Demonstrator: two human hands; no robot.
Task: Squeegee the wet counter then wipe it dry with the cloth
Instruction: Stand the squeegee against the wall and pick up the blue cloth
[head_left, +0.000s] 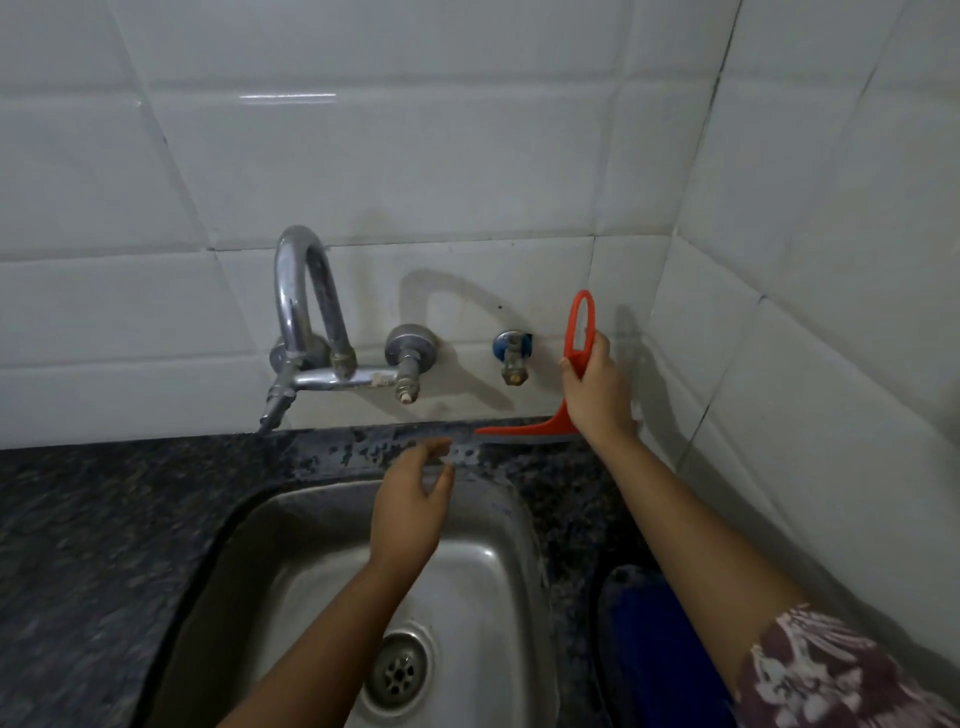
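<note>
My right hand (597, 389) grips the looped handle of an orange squeegee (524, 431). Its blade rests on the wet strip of dark granite counter (363, 447) behind the sink, close to the tiled wall. My left hand (410, 504) hovers over the back rim of the sink, fingers spread and holding nothing. Shiny wet patches show on the counter between the tap and the blade. A blue object (644, 644), possibly the cloth, lies on the counter right of the sink, partly hidden by my right arm.
A steel sink (291, 545) with a drain (397, 673) fills the lower middle. A chrome tap (311, 322) and a small valve (511, 358) stick out from the white tiled wall. A second tiled wall (805, 312) closes the right side.
</note>
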